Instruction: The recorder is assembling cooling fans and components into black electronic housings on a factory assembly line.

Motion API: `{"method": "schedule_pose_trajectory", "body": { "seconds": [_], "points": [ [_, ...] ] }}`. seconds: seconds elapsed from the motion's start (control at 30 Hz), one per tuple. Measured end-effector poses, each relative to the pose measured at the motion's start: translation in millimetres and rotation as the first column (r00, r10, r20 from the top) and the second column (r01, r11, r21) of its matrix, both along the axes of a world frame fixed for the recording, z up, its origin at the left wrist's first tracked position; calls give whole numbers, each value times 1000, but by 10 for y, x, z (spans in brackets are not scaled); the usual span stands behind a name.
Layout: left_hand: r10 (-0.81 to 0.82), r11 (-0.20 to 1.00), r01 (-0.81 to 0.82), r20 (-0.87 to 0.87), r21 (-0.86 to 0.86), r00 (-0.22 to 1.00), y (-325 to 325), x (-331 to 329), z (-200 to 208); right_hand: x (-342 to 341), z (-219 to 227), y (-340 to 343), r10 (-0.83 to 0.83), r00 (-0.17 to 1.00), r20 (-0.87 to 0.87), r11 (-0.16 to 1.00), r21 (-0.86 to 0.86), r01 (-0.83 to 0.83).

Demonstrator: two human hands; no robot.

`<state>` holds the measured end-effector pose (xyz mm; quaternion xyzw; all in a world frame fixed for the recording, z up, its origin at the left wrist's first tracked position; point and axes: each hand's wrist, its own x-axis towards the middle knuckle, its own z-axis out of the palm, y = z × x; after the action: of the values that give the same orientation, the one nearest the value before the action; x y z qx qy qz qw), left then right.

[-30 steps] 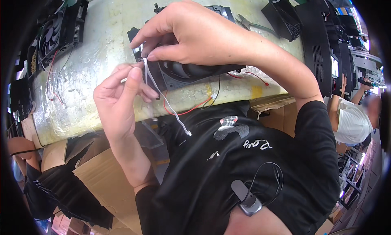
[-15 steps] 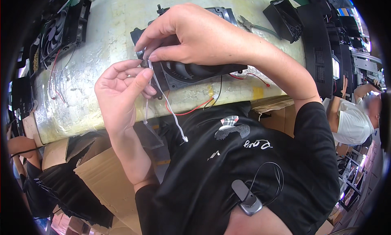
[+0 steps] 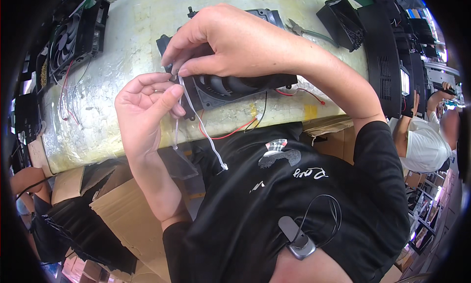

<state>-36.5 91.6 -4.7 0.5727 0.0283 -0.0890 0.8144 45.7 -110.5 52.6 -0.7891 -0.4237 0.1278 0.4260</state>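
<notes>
A thin white cable (image 3: 203, 124) runs from between my fingertips, and its strands hang over the table's near edge. The longer strand ends in a small white plug against the black shirt. My left hand (image 3: 147, 99) pinches the cable between thumb and fingers. From above, my right hand (image 3: 223, 42) reaches across and grips it just beside the left fingertips. Both hands are at the left end of a black fan unit (image 3: 212, 102) that lies on the table. My right hand and forearm cover much of this unit. The exact spot under the fingertips is hidden.
The table (image 3: 113, 106) has a pale, plastic-wrapped top. Another black fan unit (image 3: 68, 40) with loose wires stands at left. Pliers (image 3: 297, 28) and a black bin of small dark parts (image 3: 341, 23) lie at back right. Cardboard (image 3: 127, 214) is below; a co-worker (image 3: 424, 136) is at right.
My hands stay almost in place, with only slight finger movement at the cable. The co-worker at right has shifted a little.
</notes>
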Motion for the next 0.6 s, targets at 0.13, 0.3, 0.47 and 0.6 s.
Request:
{"method": "schedule_pose_trajectory", "body": {
  "seconds": [0.13, 0.3, 0.47, 0.6],
  "points": [
    [-22, 1000, 22, 10, 9, 1000, 18, 39, -8, 40, 36, 20, 41, 999, -13, 999, -27, -41],
    [-41, 999, 43, 71, -22, 997, 28, 158, -74, 198, 181, 71, 145, 988, -53, 978, -147, -151],
    [-52, 995, 62, 122, -81, 991, 26, 175, -194, 153, 294, 124, 184, 980, 72, 958, -235, -163],
    [-46, 996, 60, 193, -69, 980, -4, 147, -200, 131, 319, 103, 169, 985, 42, 941, -302, -149]
  ]
}}
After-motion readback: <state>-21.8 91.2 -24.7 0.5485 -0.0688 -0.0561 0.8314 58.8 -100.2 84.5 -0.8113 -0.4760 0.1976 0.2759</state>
